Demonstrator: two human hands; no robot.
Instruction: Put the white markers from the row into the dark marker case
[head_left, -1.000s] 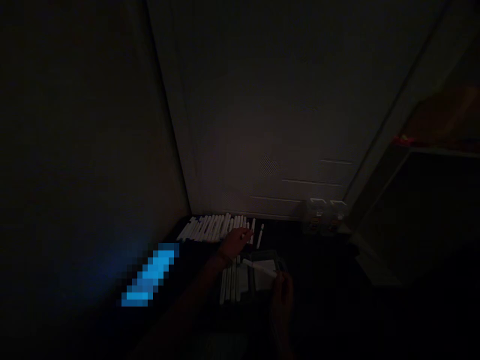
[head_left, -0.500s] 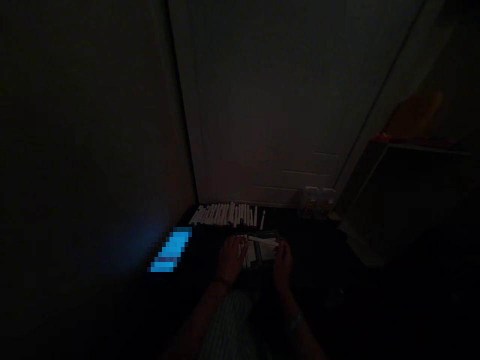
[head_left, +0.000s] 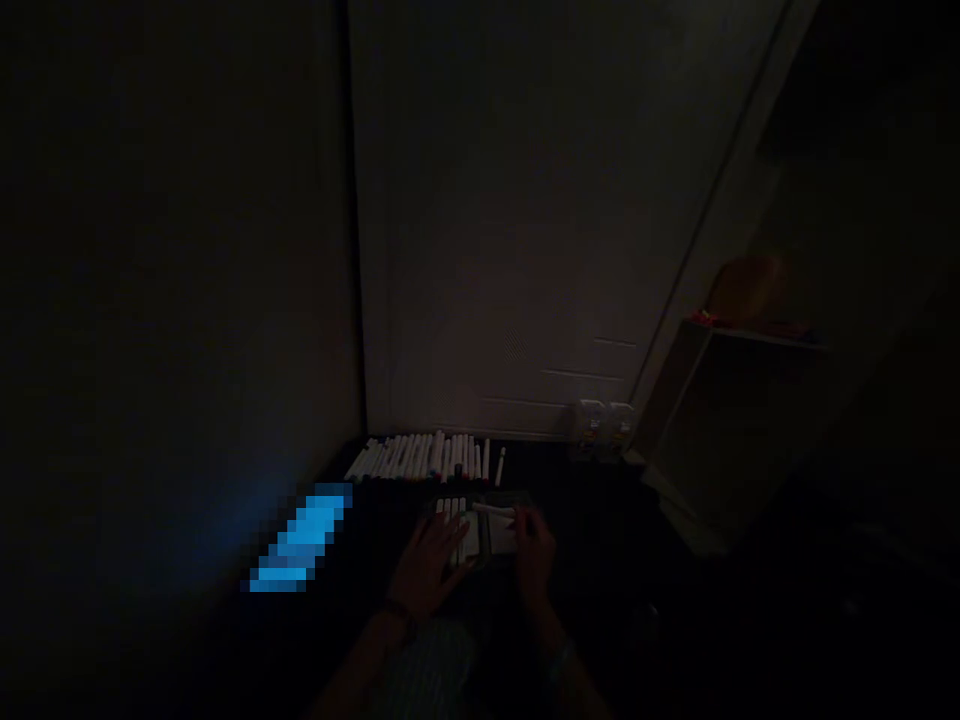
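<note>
Head view, very dim: a long row of white markers [head_left: 424, 458] already lies side by side along the foot of the door [head_left: 525, 250]. A few more sit in a small case [head_left: 504, 538] nearer the person. The left hand [head_left: 431, 562] rests flat, fingers spread, on those. The right hand [head_left: 534, 552] seems to pinch one white marker [head_left: 493, 510] above the case.

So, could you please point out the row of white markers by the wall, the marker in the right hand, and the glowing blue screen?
row of white markers [head_left: 420, 457], head view, middle of the row.
white marker [head_left: 491, 509], head view, mid-barrel.
right hand [head_left: 534, 560], head view, back of the hand.
blue screen [head_left: 298, 538], head view, centre of the glow.
</note>
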